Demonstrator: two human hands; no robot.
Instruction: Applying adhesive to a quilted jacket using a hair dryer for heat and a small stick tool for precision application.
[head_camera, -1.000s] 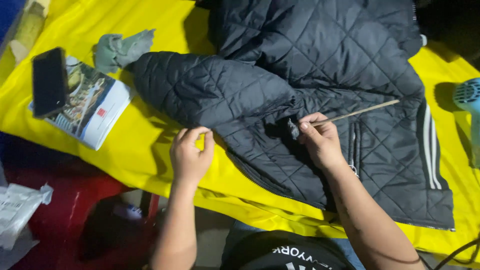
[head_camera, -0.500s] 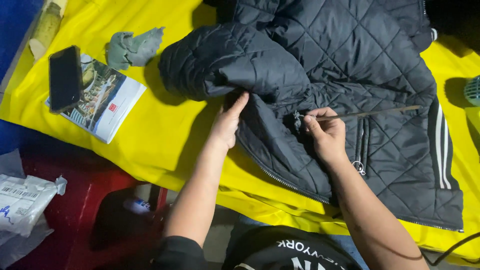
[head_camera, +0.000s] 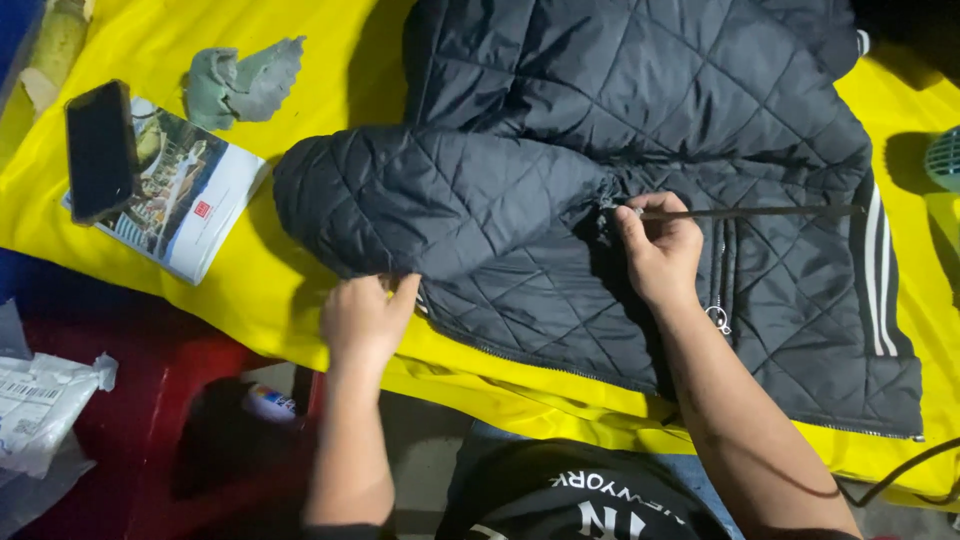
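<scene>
Lying on yellow cloth (head_camera: 300, 300): dark quilted jacket (head_camera: 640, 150), spread under both hands
Left hand (head_camera: 362, 318): fingers together, touching sleeve's lower edge
Right hand (head_camera: 658, 250): pinching thin stick (head_camera: 760, 212) at jacket's middle

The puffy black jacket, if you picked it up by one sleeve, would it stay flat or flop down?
The quilted black jacket would probably flop: its sleeve already lies folded over the body. It looks padded, so likely light for its bulk. The shiny fabric may slide a bit on the yellow cloth.
</scene>
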